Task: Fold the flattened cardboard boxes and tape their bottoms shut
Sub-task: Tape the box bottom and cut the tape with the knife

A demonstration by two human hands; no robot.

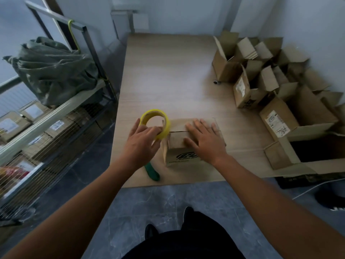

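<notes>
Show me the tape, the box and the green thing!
tape (152,112): head view, top of the yellow ring.
box (176,140): head view, near top flap.
green thing (152,171): head view, middle of its body.

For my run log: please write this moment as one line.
left hand grips tape | right hand presses box | box on table

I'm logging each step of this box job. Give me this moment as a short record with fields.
box: small brown cardboard box, flaps shut, seam showing
left hand: grips the yellow roll of tape beside the box
right hand: pressed flat on the box's folded flaps
tool: green-handled tool lying on the light wooden table
pile: open brown cardboard boxes at the table's right
</notes>
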